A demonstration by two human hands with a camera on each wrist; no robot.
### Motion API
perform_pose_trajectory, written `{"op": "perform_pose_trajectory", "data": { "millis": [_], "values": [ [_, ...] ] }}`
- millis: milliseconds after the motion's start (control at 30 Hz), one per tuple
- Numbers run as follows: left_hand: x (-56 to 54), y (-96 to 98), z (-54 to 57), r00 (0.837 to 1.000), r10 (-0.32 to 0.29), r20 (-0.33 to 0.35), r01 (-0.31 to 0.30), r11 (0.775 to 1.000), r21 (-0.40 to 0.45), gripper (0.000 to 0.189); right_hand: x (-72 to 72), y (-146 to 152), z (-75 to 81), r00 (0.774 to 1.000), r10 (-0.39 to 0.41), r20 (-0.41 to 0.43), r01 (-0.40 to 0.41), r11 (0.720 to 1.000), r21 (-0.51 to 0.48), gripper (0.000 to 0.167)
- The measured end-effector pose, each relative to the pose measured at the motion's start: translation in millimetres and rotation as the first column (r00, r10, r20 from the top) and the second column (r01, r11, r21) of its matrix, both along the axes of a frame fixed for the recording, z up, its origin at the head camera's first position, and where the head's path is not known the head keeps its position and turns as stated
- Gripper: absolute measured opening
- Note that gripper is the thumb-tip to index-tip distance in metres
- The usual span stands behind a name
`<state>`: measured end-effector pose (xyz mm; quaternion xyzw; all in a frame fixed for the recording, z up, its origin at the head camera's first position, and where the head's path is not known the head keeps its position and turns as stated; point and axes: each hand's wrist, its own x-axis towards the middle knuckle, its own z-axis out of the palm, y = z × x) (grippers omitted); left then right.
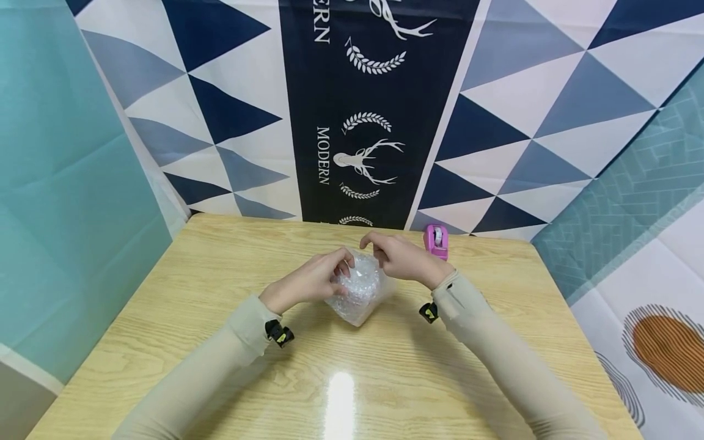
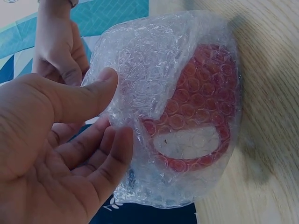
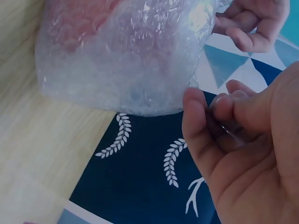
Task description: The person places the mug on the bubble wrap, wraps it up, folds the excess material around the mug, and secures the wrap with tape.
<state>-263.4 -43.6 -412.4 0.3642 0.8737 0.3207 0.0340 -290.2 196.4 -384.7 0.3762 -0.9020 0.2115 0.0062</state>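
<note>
A mug wrapped in bubble wrap (image 1: 360, 284) stands on the table, its red body and handle (image 2: 189, 158) showing through the clear layers. On the left side my left hand (image 1: 316, 278) holds the wrap's upper edge, thumb over it and fingers curled beneath. My right hand (image 1: 404, 256) is at the far right edge of the bundle with bent fingers. In the right wrist view, one fingertip (image 3: 194, 98) is right at a corner of the bubble wrap, and the thumb is close to the other fingers. I cannot tell whether they pinch anything.
A pink tape dispenser (image 1: 437, 242) sits at the back of the wooden table (image 1: 341, 360), just beyond my right wrist. Patterned cloth (image 1: 357, 110) with triangles and deer heads hangs behind the table's back edge. Both forearms wear light sleeves (image 1: 489, 342).
</note>
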Motion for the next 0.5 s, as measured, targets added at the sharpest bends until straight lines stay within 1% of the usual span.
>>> {"op": "perform_pose_trajectory", "data": {
  "millis": [167, 300, 400, 500],
  "values": [
    [1.8, -0.4, 1.7, 0.999, 0.028, -0.029, -0.029, 0.999, -0.030, 0.045, -0.2, -2.9, 2.6, 0.998, 0.038, -0.049, -0.037, 0.999, 0.029, 0.039],
    [3.0, 0.3, 2.9, 0.999, 0.028, -0.028, -0.029, 0.998, -0.048, 0.046, 1.6, -6.6, 3.8, 0.994, 0.081, -0.074, -0.077, 0.996, 0.048, 0.039],
    [3.6, 0.9, 3.1, 0.999, 0.024, -0.034, -0.025, 0.998, -0.056, 0.047, 4.4, -9.0, 5.1, 0.992, 0.108, -0.067, -0.106, 0.994, 0.040, 0.039],
    [3.7, 0.8, 3.0, 0.999, 0.019, -0.040, -0.022, 0.998, -0.058, 0.047, 8.0, -10.4, 7.1, 0.992, 0.115, -0.055, -0.114, 0.993, 0.018, 0.040]
  ]
}}
